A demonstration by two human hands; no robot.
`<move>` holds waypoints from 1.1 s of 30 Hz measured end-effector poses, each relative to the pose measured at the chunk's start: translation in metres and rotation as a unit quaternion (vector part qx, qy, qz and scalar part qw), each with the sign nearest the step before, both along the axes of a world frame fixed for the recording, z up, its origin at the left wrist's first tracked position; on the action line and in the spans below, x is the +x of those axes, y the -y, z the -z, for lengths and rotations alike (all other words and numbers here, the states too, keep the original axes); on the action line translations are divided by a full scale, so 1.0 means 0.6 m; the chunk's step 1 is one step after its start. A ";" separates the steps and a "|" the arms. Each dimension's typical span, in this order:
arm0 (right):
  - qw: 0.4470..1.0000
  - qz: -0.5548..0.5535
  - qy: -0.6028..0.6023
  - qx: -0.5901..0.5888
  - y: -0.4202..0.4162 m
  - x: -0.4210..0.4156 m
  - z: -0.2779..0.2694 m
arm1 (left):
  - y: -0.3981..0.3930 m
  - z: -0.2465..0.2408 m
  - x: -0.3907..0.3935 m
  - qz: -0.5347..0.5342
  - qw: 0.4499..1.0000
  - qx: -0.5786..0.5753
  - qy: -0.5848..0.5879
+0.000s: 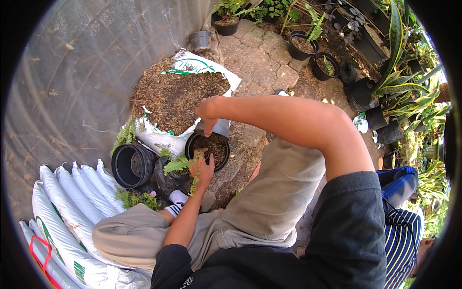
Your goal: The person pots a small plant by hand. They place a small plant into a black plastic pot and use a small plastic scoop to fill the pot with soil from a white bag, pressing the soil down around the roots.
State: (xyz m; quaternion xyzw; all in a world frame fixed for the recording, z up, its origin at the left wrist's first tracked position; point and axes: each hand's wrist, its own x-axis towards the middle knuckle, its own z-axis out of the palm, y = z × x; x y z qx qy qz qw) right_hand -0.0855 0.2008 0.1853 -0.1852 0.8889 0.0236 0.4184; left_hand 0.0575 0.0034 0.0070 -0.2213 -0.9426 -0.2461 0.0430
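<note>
My right hand (pixel 208 112) grips a small dark grey plastic pot (pixel 219 129), tilted with its mouth down over a larger round black plant pot (pixel 228 153). Dark soil (pixel 216 144) shows inside the larger pot. My left hand (pixel 203 168) reaches over that pot's near left rim, thumb and fingers spread at the soil. Green fern fronds (pixel 178 165) lie against the left hand and wrist; whether the fingers hold their stem is hidden. Just beyond the pots lies a torn-open white sack (pixel 164 139) full of brown, fibrous potting mix (pixel 177 97).
Stacked black pots (pixel 131 164) and a crumpled black plastic bag (pixel 165 175) stand left of the work. White filled sacks (pixel 72 216) lie at lower left. Potted plants (pixel 303 45) line the right side, where another person (pixel 402 231) is close by. Plastic sheeting (pixel 90 72) hangs at left.
</note>
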 end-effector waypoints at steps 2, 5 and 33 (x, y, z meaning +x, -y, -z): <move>1.000 0.001 0.002 0.003 -0.002 0.000 0.003 | -0.002 -0.001 0.004 -0.005 1.000 0.001 0.007; 1.000 0.001 -0.001 0.000 0.000 0.000 0.003 | -0.003 -0.008 0.005 -0.012 1.000 0.014 0.023; 0.928 0.288 -0.204 -0.119 -0.133 -0.021 0.047 | -0.001 -0.026 0.001 -0.018 0.995 0.096 0.027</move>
